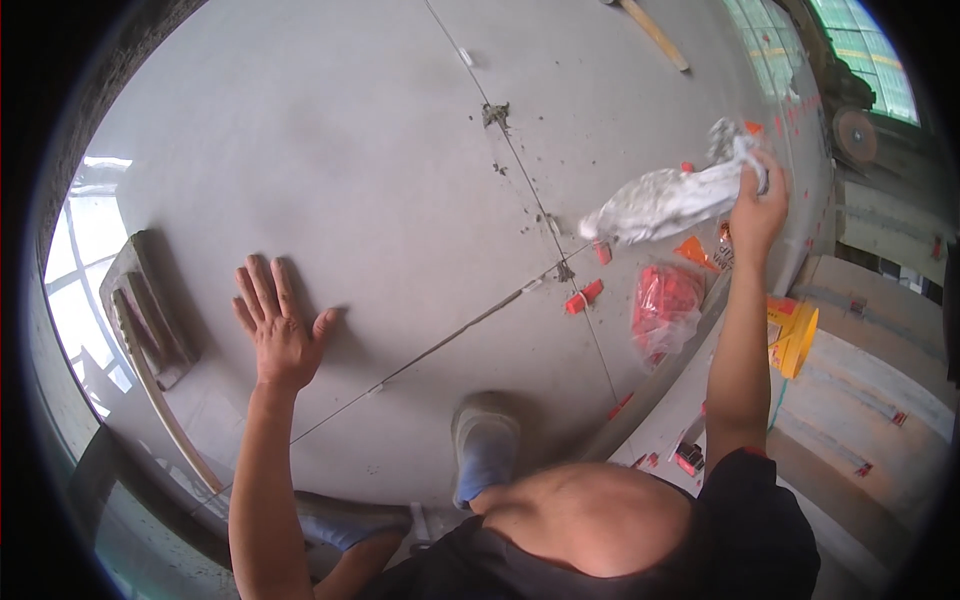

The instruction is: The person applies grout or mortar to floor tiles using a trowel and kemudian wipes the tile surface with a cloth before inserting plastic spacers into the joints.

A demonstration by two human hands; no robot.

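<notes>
My left hand [285, 335] rests palm down on the large grey floor tile [370, 150], fingers stretched out and holding nothing. Off to the right, my right hand [757, 205] grips one end of a dirty white cloth [660, 205]. The cloth trails leftward, bunched and slightly blurred, above the tiles near a joint. Close to it lie a red plastic wedge [583, 297] and a clear plastic bag [665, 305] full of red pieces. A lump of grey mortar [495, 115] and loose crumbs sit along the joint between tiles.
A grey block-like tool [150, 310] and a long curved pale strip [165, 400] lie at the left. A wooden handle [655, 35] is at the top. On the right stand a yellow bucket [793, 335] and stacked boards [870, 370]. My shoe [485, 440] is on the tiles.
</notes>
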